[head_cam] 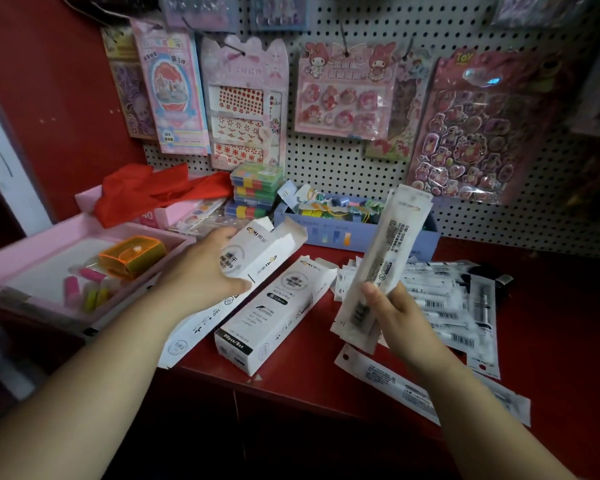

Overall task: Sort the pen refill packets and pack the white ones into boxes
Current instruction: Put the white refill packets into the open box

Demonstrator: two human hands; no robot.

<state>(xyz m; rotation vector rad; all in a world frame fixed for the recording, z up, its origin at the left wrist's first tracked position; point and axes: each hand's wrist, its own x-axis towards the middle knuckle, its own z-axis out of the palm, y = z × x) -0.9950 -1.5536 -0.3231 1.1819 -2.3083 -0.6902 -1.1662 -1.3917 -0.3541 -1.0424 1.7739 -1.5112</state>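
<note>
Head view puts the white packets (381, 258) in your right hand (399, 317). It is a thin bundle, gripped near its lower end between thumb and curled fingers, standing up off the counter and leaning to the right. Holding it low and on end looks like a way to square the edges and aim the top at a box mouth.

Your left hand (205, 268) grips the open box (267, 247), with the thumb on its near side and the fingers over the far one. The flaps are spread at the raised end and the mouth is turned toward the bundle, so I judge you are steadying it to receive them. Bundle and box are apart, so nothing is going in yet.

Just beside the open box, between your hands, a second box (274, 317) of the same print lies flat, its far flaps open too. It is probably next in line.

Behind your right hand the unsorted pile (440, 303) fans out with barcodes up. What look like darker packets (482, 306) sit at its right edge. One loose packet (395, 386) lies apart from the pile, near the front edge.

All of this rests on a red counter (551, 323). At its left a pink tray (21, 268) holds an orange case (132, 254) and some small pink and yellow pieces. A red cloth (146, 195) is bunched behind the tray.

Further back stand a stack of coloured cases (257, 188) and a blue organiser (326, 233) crammed with small items. A white pegboard (343, 164) hung with sticker sheets (478, 133) closes the back, and a red wall (49, 98) closes the left.
</note>
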